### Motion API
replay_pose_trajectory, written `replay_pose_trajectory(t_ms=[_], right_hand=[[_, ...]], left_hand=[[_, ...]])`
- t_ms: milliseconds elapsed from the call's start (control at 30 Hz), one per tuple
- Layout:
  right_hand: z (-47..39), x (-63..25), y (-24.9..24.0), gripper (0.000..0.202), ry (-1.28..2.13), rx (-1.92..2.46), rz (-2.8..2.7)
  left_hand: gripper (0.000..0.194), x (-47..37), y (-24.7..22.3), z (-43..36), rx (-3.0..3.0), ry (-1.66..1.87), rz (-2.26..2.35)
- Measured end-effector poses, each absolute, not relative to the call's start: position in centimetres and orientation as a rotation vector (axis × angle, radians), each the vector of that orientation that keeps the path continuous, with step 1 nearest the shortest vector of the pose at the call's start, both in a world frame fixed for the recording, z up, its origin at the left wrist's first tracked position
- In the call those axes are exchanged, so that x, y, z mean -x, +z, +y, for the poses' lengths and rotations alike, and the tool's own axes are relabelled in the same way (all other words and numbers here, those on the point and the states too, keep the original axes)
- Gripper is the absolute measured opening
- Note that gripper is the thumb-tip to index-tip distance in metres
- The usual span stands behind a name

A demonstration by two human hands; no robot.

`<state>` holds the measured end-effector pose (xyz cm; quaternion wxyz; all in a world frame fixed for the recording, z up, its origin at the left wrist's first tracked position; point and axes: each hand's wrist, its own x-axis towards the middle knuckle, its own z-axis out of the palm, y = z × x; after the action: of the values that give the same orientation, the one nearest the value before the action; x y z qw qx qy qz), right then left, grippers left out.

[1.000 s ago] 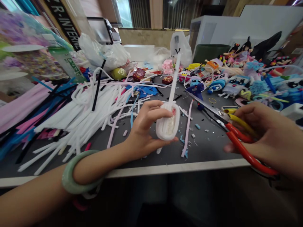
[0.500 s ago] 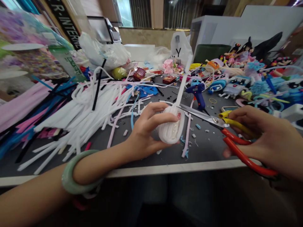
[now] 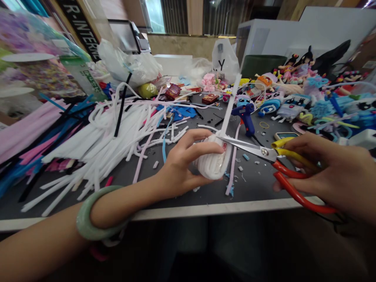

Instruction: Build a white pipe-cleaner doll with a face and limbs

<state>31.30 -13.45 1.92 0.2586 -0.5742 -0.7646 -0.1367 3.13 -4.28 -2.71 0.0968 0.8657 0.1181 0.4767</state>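
My left hand point(image 3: 183, 162) is closed around a rounded bundle of wound white pipe cleaner point(image 3: 216, 164), held above the table's front part. A red-marked bit shows inside the bundle near my fingertips. From its top a straight white pipe cleaner end point(image 3: 230, 103) sticks up and leans right. My right hand point(image 3: 326, 168) grips scissors point(image 3: 264, 152) with yellow and red handles. Their blades point left and meet the base of that white end, right at the top of the bundle. The blades look nearly closed, and whether they have cut into it I cannot tell.
A heap of white pipe cleaners point(image 3: 108, 141) spreads at left, beside pink, blue and black ones. A dark blue glue gun point(image 3: 246, 117) stands behind the scissors. Plush-like figures point(image 3: 293, 107) crowd the right. Small scraps point(image 3: 245, 157) dot the grey table point(image 3: 258, 184).
The scissors have shifted slightly left and down, their tips moving further across the base of the white end. The bundle has tilted slightly in my left hand.
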Motion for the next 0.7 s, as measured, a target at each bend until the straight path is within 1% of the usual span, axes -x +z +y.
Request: replay_pose_trajectory(t_ms=[300,500,700], right_hand=[[-13.2,-31.4,1.6,0.041,-0.643,1.356,-2.192],[-12.7,-31.7,1.1,0.042,-0.716,1.289,-2.232],[-12.5,-31.6,1.1,0.040,-0.713,1.295,-2.203]], left_hand=[[0.050,-3.1,-2.7,-4.2,-2.570,1.407,0.341],[0.051,-3.1,-2.7,-4.1,-2.538,1.380,0.374],[0.052,-3.1,-2.8,-4.0,-2.512,1.360,0.373]])
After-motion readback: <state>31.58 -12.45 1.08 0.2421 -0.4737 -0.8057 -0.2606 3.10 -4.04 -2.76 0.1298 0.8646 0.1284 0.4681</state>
